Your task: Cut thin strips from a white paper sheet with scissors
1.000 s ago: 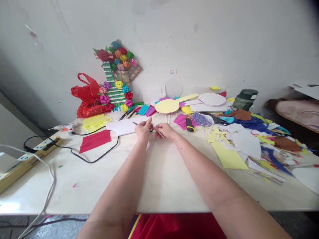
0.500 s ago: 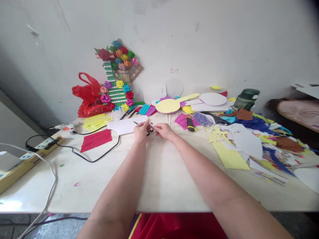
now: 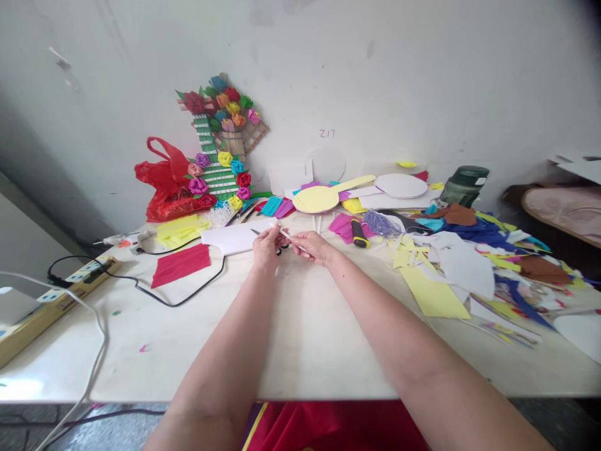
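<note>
My left hand (image 3: 267,245) is closed at the middle of the table, with the dark pointed blade of scissors (image 3: 255,232) sticking out to its left and black handle loops below its fingers. Close beside it, my right hand (image 3: 312,247) pinches a thin white strip (image 3: 287,236) whose other end reaches the left fingertips. A white sheet (image 3: 235,237) lies just left of my left hand. Beyond the hands rests a yellow oval paper piece with a handle (image 3: 315,200).
Red crepe paper (image 3: 181,265), a black cord and a power strip (image 3: 59,304) are on the left. Paper flowers (image 3: 225,158) stand by the wall. A yellow-black cutter (image 3: 359,233), paper scraps (image 3: 462,260) and a dark bottle (image 3: 464,186) are on the right.
My right hand has shifted slightly right, and its fingers have changed position on the white strip. More of the strip shows between the hands.
</note>
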Demonstrator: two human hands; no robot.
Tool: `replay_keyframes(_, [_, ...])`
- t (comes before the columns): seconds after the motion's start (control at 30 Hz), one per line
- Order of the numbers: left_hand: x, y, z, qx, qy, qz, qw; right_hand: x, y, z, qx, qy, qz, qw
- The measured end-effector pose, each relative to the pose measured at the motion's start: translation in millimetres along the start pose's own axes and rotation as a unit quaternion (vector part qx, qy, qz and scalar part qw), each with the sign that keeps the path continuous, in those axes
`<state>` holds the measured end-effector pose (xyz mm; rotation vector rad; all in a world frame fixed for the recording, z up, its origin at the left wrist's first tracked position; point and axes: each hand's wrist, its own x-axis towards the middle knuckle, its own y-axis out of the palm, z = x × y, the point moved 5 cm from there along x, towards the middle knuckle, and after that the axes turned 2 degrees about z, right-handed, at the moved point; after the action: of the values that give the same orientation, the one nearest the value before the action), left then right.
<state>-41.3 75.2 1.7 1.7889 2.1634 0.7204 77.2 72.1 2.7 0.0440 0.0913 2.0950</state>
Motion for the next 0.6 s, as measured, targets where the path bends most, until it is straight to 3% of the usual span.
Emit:
replay_keyframes(0.37, [-1.3, 6.6, 2.0, -0.091, -0.007, 0.047, 0.995, -4.5, 5.3, 2.4, 0.103, 0.043, 0.101, 0.989])
replay_keyframes(0.47, [-0.9, 5.2, 2.2, -0.089, -0.007, 0.033, 0.996, -4.8, 5.3, 2.1, 0.098, 0.045, 0.096, 0.99])
replay_keyframes(0.6, [0.8, -0.2, 0.6, -0.073, 0.001, -0.009, 0.997, -3.6, 2.8, 1.8, 0.072, 0.039, 0.046, 0.996])
